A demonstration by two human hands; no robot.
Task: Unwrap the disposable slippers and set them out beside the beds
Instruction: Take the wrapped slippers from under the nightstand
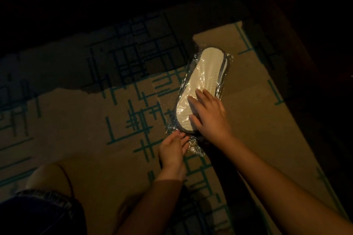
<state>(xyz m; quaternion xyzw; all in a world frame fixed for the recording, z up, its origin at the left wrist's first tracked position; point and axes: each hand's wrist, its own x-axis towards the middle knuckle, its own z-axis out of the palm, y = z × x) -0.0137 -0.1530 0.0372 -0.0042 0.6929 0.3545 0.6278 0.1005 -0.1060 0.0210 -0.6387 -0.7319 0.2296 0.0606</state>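
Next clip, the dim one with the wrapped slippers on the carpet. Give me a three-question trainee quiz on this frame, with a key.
1. True or false: the slippers are already out of their plastic wrap.
2. Which of the hands lies flat on the sole? A) left hand B) right hand C) neither
3. Fill in: the left hand's fingers touch the crinkled wrap at the pack's ____ end, the one closer to the person.

Key: 1 false, still wrapped; 2 B; 3 near. The pack lies on the patterned carpet.
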